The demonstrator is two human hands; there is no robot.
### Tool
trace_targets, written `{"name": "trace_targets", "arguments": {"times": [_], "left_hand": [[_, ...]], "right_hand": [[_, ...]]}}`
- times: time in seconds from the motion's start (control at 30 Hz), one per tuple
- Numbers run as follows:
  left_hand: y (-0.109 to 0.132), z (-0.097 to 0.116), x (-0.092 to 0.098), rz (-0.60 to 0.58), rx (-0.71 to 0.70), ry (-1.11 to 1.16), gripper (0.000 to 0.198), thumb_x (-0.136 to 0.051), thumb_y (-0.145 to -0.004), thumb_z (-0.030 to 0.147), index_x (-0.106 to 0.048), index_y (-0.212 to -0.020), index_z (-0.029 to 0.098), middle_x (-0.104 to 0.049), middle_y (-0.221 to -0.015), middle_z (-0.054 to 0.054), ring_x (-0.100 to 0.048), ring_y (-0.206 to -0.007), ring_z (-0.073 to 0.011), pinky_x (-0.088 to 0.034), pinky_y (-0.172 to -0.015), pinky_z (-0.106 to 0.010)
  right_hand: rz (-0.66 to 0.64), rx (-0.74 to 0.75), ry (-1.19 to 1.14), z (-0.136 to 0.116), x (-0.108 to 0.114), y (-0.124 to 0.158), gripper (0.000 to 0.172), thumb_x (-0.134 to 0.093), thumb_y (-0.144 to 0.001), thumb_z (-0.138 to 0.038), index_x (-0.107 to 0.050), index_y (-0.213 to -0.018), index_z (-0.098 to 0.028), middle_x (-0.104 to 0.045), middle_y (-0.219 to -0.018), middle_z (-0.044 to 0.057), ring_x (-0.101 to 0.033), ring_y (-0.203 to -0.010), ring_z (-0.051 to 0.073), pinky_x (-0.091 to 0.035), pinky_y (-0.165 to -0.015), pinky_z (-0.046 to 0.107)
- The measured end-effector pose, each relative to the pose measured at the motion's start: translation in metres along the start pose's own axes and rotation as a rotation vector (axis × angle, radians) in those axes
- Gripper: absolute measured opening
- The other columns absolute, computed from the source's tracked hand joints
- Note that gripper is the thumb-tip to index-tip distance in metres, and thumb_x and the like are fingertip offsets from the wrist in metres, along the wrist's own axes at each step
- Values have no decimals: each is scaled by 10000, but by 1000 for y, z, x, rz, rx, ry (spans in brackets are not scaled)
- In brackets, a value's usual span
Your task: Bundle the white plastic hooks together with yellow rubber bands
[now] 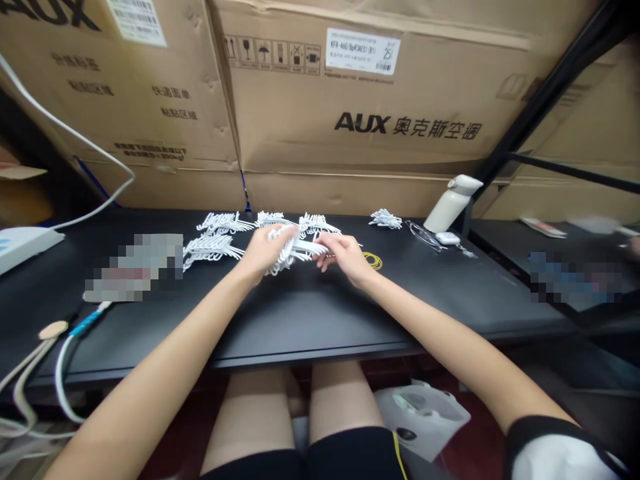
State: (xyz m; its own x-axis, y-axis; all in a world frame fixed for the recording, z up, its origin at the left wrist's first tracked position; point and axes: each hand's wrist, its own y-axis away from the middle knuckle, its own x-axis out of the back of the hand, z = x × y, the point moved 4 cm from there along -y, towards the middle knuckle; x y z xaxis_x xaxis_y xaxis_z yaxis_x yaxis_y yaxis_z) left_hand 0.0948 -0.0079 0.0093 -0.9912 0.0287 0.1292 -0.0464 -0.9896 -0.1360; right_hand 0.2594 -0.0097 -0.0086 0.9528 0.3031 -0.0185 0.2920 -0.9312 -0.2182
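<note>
So the left hand [267, 250] is gripping a white bundle [301, 249] of thin, rod-like pieces, fingers wrapped round its hooked side. The right hand [345, 253] is sitting at the other end with its fingers bent and the tips close together, right by the straight ends; can't tell if it's actually pinching any. The bundle is hanging out between the two hands, just over the near-middle of the smooth, matte black tabletop [310, 320].

Shape-wise, the pieces are looking slick and slim, curling into little hooks at one end and running straight at the other. Plastic or coated wire, I can't say. The long axis is lying roughly level, left to right across the person, with hooks facing left and the straight tips pointing right.

Similar hooked bunches [213, 248] are lying behind and to the left, and a messier white pile [386, 219] is resting farther right. Thin, round yellow loops [373, 261] are lying just beside the right wrist. Creased brown cardboard boxes [425, 93] are standing behind everything.
</note>
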Motion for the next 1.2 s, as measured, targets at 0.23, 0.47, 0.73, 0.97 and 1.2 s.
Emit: {"name": "trace_targets", "arguments": {"times": [0.23,0.47,0.73,0.97,1.2], "left_hand": [[-9,-7,29,421,160,326,207,-596,-770,366,-550,-701,176,-539,-509,17,-520,-433,-127,-453,-435,-242],[-8,-10,30,451,203,391,187,-575,-786,363,-545,-719,192,-534,-517,23,-524,-434,-119,-442,-421,-228],[-9,-11,31,467,194,417,188,-612,-768,348,-570,-729,169,-567,-574,5,-535,-454,-116,-456,-423,-229],[-8,-10,26,406,194,343,232,-623,-761,389,-578,-713,167,-576,-561,-2,-533,-466,-131,-456,-430,-257],[-7,-11,23,379,141,271,254,-609,-740,423,-584,-769,172,-612,-599,-15,-535,-448,-130,-445,-423,-251]], "right_hand": [[-109,269,412,-8,-9,12,370,-550,-866,-498,-675,-966,-164,-697,-914,86,-659,-814,189,-545,-691,316],[-646,306,926,5,-47,30,777,-504,-860,-617,-381,-1450,-127,-261,-1549,180,-241,-1447,304,-186,-1170,489],[-314,383,958,-5,-20,17,350,-465,-954,-402,-709,-897,-158,-724,-874,87,-659,-837,203,-450,-789,308],[-276,307,985,10,-17,13,126,-590,-863,-220,-678,-813,-146,-642,-807,57,-538,-687,137,-397,-642,256],[188,338,628,-8,3,9,143,-601,-835,-278,-633,-749,-168,-641,-774,35,-525,-622,127,-433,-633,267]]}}
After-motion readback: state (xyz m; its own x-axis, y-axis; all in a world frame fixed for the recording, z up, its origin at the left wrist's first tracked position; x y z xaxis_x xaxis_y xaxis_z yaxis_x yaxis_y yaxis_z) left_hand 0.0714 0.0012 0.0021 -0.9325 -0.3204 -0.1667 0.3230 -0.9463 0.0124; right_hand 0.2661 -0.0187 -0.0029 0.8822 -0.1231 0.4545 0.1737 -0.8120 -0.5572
